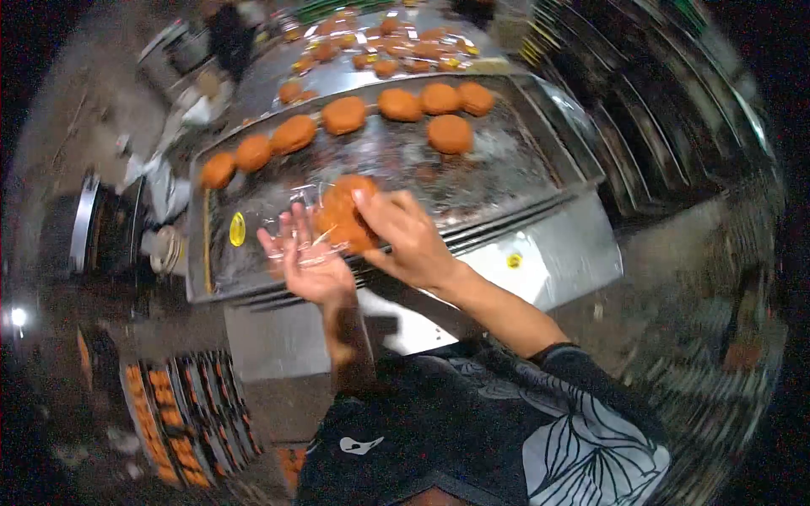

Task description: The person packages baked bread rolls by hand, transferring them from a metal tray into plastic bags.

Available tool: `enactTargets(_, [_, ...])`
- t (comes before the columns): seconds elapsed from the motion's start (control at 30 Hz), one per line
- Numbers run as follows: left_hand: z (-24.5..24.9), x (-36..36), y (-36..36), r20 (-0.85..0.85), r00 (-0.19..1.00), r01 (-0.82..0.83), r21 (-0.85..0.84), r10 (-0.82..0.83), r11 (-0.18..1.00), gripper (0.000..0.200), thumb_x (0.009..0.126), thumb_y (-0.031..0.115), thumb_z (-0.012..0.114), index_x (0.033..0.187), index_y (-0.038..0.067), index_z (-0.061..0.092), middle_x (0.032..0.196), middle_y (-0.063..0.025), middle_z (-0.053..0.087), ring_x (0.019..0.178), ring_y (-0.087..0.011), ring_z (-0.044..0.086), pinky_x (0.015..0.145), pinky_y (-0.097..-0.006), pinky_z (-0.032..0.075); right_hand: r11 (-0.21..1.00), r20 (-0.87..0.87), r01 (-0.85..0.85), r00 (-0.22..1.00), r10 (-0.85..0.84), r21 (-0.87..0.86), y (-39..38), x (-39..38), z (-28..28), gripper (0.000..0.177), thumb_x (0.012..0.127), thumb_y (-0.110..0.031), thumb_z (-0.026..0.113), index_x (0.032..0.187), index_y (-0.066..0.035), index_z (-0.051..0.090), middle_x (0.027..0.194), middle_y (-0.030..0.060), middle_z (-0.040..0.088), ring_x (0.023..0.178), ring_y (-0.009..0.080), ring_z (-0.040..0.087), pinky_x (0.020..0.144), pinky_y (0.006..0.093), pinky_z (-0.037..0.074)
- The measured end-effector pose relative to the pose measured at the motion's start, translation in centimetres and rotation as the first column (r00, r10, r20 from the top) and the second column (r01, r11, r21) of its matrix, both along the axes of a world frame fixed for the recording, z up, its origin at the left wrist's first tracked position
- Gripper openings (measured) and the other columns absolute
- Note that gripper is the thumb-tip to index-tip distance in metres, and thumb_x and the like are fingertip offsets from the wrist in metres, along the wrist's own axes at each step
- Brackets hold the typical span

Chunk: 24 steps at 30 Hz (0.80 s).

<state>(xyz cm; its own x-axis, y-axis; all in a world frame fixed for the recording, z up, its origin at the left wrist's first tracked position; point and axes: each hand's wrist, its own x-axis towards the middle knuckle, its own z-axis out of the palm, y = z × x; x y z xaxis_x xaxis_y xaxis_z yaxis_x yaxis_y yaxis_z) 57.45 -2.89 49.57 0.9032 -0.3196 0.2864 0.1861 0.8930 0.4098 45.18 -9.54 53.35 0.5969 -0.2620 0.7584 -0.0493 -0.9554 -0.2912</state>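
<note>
Round orange-brown bun (342, 212) held up over near part of dark metal tray (197, 253); visible long axis runs roughly away from us. Right hand (407, 239) nearer, gripping bun's right side. Clear thin plastic film (309, 196) at bun's left, over left hand (310, 268): palm up, fingers loosely spread. We cannot tell whether left hand pinches film or film encloses bun. Bun's underside hidden; tray's near edge partly covered by hands.

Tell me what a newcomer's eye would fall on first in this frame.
First, probably the orange-brown bun at the centre, held in the right hand, with clear plastic at the open left hand. Next, the row of similar buns along the far side of the dark tray, and the bright yellow oval towards its left end.
</note>
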Motion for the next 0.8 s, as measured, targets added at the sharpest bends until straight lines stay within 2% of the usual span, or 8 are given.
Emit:
enactTargets(0.23, [0.9, -9.3, -4.2, -0.116, 0.943, 0.331, 0.426, -0.312, 0.842, 0.050, 0.082, 0.015, 0.046, 0.127, 0.010, 0.026, 0.119, -0.0145, 0.040, 0.106, -0.0280, 0.044, 0.090, -0.0404, 0.037, 0.994, 0.312, 0.100, 0.943, -0.112, 0.053, -2.7, -6.5, -2.8, 0.077, 0.057, -0.021, 0.068, 0.121, 0.008, 0.035, 0.108, 0.0145, 0.053, 0.079, 0.0268, 0.052, 0.071, 0.0341, 0.044])
enactTargets(0.5, [1.4, -17.7, -7.5, -0.330, 0.767, 0.639, 0.317, -0.550, 0.701, 0.049, 0.079, 0.030, 0.046, 0.119, 0.003, 0.036, 0.114, -0.0125, 0.046, 0.103, -0.0249, 0.046, 0.090, -0.0369, 0.035, 0.936, 0.290, 0.053, 0.943, -0.162, 0.349, -6.0, -11.4, -3.3, 0.085, 0.058, -0.013, 0.068, 0.126, 0.007, 0.022, 0.105, 0.0179, 0.052, 0.095, 0.0281, 0.051, 0.079, 0.0325, 0.042])
enactTargets(0.6, [1.4, -18.9, -7.8, -0.455, 0.530, 0.845, 0.223, -0.715, 0.485, 0.051, 0.081, 0.034, 0.046, 0.119, 0.002, 0.035, 0.109, -0.0126, 0.049, 0.089, -0.0217, 0.053, 0.067, -0.0242, 0.047, 0.834, 0.530, -0.137, 0.823, -0.204, 0.535, -5.6, -13.5, -4.9, 0.073, 0.063, -0.016, 0.071, 0.121, 0.004, 0.033, 0.101, 0.0192, 0.050, 0.085, 0.0268, 0.053, 0.072, 0.0320, 0.044])
enactTargets(0.63, [-0.2, -20.0, -8.2, -0.297, 0.746, 0.643, 0.554, -0.596, 0.528, 0.045, 0.082, 0.033, 0.048, 0.115, 0.004, 0.039, 0.102, -0.0094, 0.052, 0.079, -0.0172, 0.055, 0.055, -0.0189, 0.046, 0.874, 0.411, 0.091, 0.856, -0.313, 0.477, -5.9, -15.5, -5.1, 0.062, 0.067, -0.017, 0.069, 0.118, 0.000, 0.038, 0.103, 0.0199, 0.047, 0.084, 0.0247, 0.052, 0.068, 0.0319, 0.044])
enactTargets(0.67, [-1.1, -20.4, -6.9, -0.168, 0.741, 0.471, 0.819, -0.650, 0.326, 0.032, 0.083, 0.026, 0.049, 0.107, 0.005, 0.046, 0.095, -0.0062, 0.055, 0.075, -0.0130, 0.055, 0.058, -0.0205, 0.046, 0.809, 0.255, 0.187, 0.888, -0.381, 0.558, -6.7, -16.3, -4.9, 0.043, 0.068, -0.012, 0.066, 0.107, -0.004, 0.050, 0.088, 0.0167, 0.053, 0.073, 0.0219, 0.054, 0.061, 0.0300, 0.043])
enactTargets(0.7, [-1.5, -22.6, -7.8, -0.297, 0.747, 0.638, 0.573, -0.594, 0.515, 0.031, 0.079, 0.020, 0.054, 0.104, 0.003, 0.049, 0.090, -0.0052, 0.055, 0.070, -0.0095, 0.052, 0.062, -0.0212, 0.043, 0.832, 0.172, 0.171, 0.938, -0.302, 0.528, -8.7, -17.3, -5.1, 0.032, 0.068, -0.010, 0.064, 0.098, -0.005, 0.054, 0.079, 0.0154, 0.054, 0.067, 0.0224, 0.054, 0.058, 0.0300, 0.043])
enactTargets(0.73, [-4.2, -22.6, -7.9, -0.344, 0.712, 0.671, 0.592, -0.613, 0.447, 0.016, 0.079, 0.014, 0.052, 0.089, 0.003, 0.055, 0.086, -0.0059, 0.057, 0.069, -0.0115, 0.051, 0.064, -0.0240, 0.044, 0.852, 0.091, 0.151, 0.970, -0.225, 0.501, -11.4, -17.5, -5.1, 0.021, 0.068, -0.009, 0.062, 0.089, -0.005, 0.059, 0.071, 0.0141, 0.055, 0.061, 0.0229, 0.053, 0.056, 0.0301, 0.042])
enactTargets(0.8, [-7.5, -24.2, -7.5, 0.401, 0.469, 0.266, 0.786, -0.787, 0.558, 0.008, 0.080, 0.010, 0.051, 0.082, 0.003, 0.054, 0.087, -0.0063, 0.059, 0.069, -0.0152, 0.053, 0.066, -0.0303, 0.044, 0.812, 0.050, 0.290, 0.931, -0.363, 0.506, -16.3, -16.2, -0.6, 0.004, 0.068, -0.008, 0.058, 0.070, -0.006, 0.061, 0.061, 0.0087, 0.055, 0.058, 0.0284, 0.055, 0.058, 0.0354, 0.045])
